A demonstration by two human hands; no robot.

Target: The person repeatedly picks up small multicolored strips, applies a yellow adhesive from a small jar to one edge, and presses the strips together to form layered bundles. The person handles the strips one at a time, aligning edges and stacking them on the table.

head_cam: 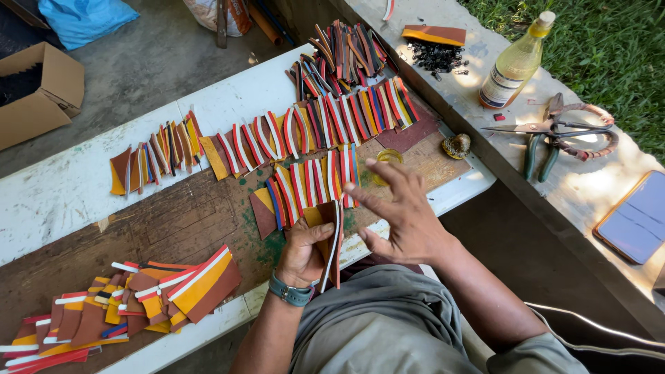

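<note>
Leftmost, a brown cardboard box (38,90) sits on the concrete floor, a blue bag (83,17) behind it. Near bottom left, a fanned pile of brown, orange and yellow strips (125,301) with red-white edging lies on the worn wooden surface (159,221). Above it, a short row of overlapping strips (156,156) rests on the white painted part of the surface. Next, a long curved row of striped pieces (312,125) runs rightward, a heap of the same pieces (346,48) behind it, and a shorter row (308,187) in front.

Centre: left hand (305,253), wristwatch (291,291) on the wrist, fingers curled and pinching a brown strip with white-red edge (334,242), held upright on its edge just over the near rim of the surface. Right hand (405,218) is just beside it, fingers spread, palm facing the strip, not clearly touching it. A small yellow lid-like dish (388,159) sits behind the right hand, a shell-like lump (457,145) near it.

Right side, on the grey concrete ledge (499,159): an orange-brown piece (435,34), a pile of small black bits (436,57), a bottle of yellowish liquid (516,66), scissors (547,128) lying across green-handled pliers (540,149), a dark phone (637,218) at the edge. Grass (609,41) is beyond.
</note>
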